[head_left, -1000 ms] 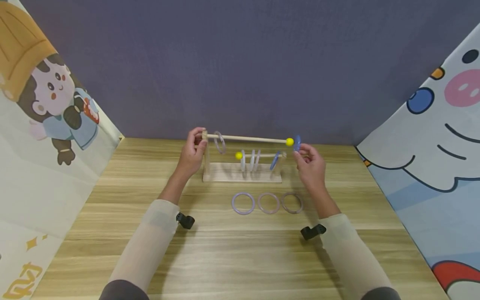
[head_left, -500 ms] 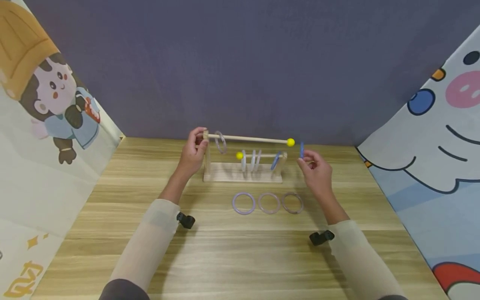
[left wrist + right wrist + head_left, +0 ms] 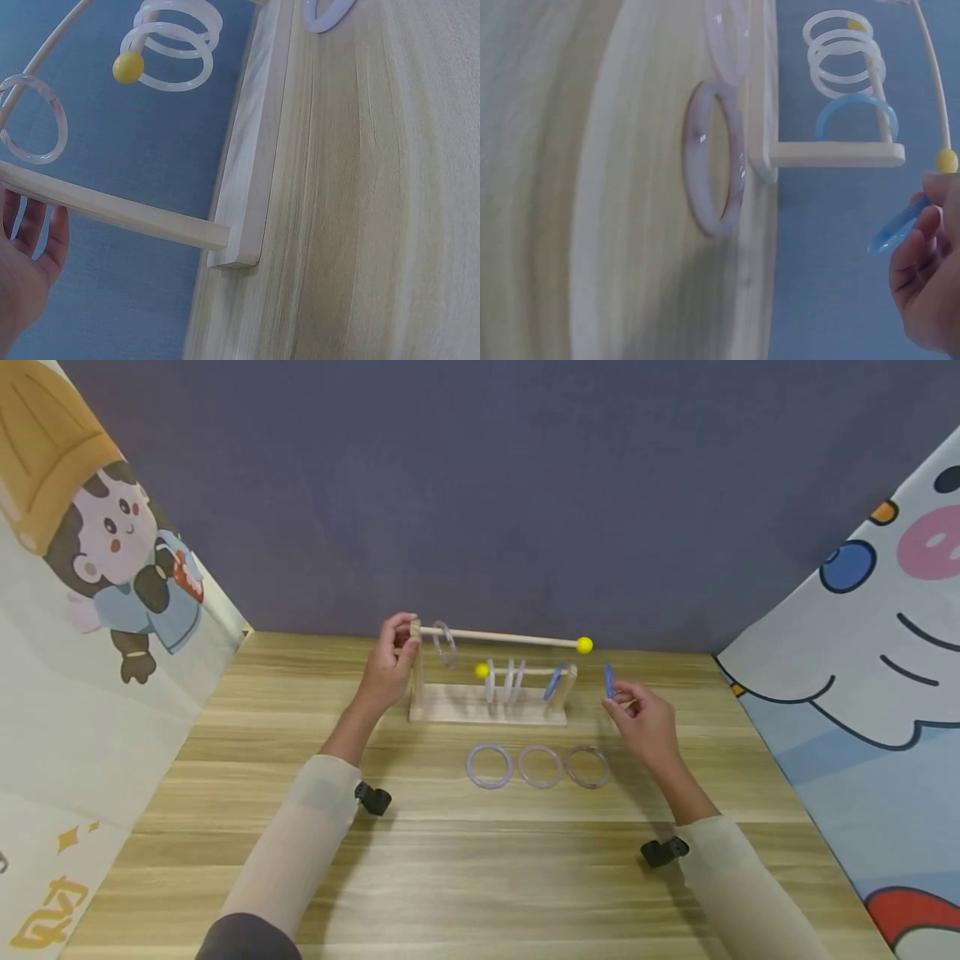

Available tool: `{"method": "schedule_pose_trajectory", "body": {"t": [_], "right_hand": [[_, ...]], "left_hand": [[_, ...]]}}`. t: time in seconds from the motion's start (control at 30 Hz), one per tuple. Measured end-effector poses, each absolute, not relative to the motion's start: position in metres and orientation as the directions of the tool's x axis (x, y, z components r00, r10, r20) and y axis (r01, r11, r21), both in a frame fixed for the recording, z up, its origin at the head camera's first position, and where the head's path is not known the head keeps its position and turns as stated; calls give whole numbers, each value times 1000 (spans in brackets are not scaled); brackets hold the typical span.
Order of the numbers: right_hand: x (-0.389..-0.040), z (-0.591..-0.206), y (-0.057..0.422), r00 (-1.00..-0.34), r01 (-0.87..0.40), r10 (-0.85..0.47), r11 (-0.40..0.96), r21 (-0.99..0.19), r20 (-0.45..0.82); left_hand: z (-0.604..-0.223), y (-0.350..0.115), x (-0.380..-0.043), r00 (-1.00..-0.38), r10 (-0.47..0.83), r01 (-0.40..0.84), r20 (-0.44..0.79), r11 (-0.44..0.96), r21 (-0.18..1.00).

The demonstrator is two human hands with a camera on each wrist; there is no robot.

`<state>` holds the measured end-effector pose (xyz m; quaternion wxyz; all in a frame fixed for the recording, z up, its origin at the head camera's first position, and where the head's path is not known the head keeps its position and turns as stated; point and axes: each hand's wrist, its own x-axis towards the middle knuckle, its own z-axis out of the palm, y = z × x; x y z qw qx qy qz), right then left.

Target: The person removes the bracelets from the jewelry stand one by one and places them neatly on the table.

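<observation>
A wooden bangle rack (image 3: pixel 450 704) stands upright on the table, with two rods ending in yellow balls. With fingers behind and thumb in front, my left hand (image 3: pixel 386 668) holds its tall left post (image 3: pixel 127 215) near the top. My right hand (image 3: pixel 647 722) pinches a blue bangle (image 3: pixel 609 681) between thumb and fingers, right of the rack and apart from it. One mottled bangle (image 3: pixel 54 124) hangs on the upper rod (image 3: pixel 510 637). The lower rod carries pale bangles (image 3: pixel 491 683) and another blue bangle (image 3: pixel 855 99), near the short right post (image 3: pixel 832 154).
On the table (image 3: pixel 480 868) before the rack lie a purple bangle (image 3: pixel 490 786), a pinkish bangle (image 3: pixel 540 786) and a brownish mottled bangle (image 3: pixel 587 786) in a row. A dark panel (image 3: pixel 480 493) rises behind, and cartoon-printed panels flank both sides.
My right hand has drawn the blue bangle away from the upper rod's yellow ball, rightward and down toward the table. The left hand keeps its hold on the post.
</observation>
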<state>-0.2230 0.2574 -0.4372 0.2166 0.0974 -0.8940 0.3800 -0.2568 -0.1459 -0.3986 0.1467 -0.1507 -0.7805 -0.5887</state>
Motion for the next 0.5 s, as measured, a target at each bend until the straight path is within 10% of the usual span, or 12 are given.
{"method": "schedule_pose_trajectory", "body": {"t": [0.5], "right_hand": [[-204, -451, 283, -891, -395, -222, 808, -438, 396]], "left_hand": [[-398, -147, -257, -906, 74, 421, 416, 257, 870]]}}
